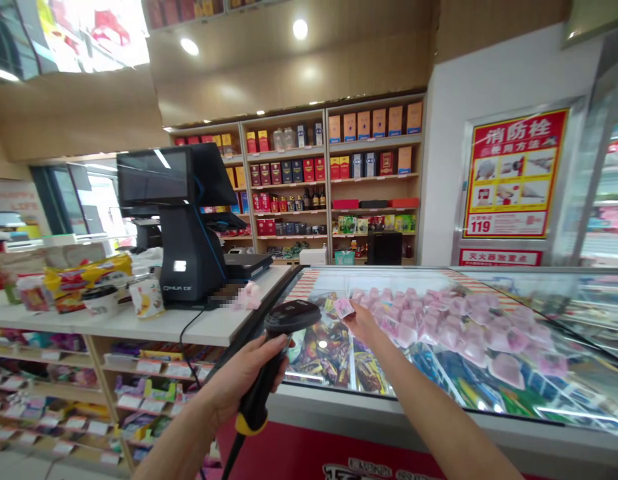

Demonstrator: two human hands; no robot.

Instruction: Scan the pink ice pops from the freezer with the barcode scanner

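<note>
Pale wooden shelves (327, 200) are being filled by rows of boxes and bottles along the back wall of a shop, and light is being cast from round ceiling lamps (300, 29). To the right, a pale wall (445, 153) is being partly covered by a framed red and yellow poster (519, 177). On the left, a white tabletop (201, 328) is being taken up by a black till (189, 247), snack packets (91, 273), a dark-lidded cup (99, 303) and a white patterned cup (147, 298); more goods are being displayed on racks (99, 373) beneath it. Beside the tabletop, wrapped goods (321, 360) are being kept under the glass of a freezer (339, 402), and many translucent pink cups (459, 323) are being carried on top.

A black and yellow scanner (283, 327) is being gripped by the left hand (253, 363), its handle being wrapped by the fingers. A small pink-and-white item (343, 307) with a barcode is being pinched between the fingertips of the right hand (361, 321), above the freezer glass and just beside the pink cups. The scanner's head is being held near the item, apart from it.
</note>
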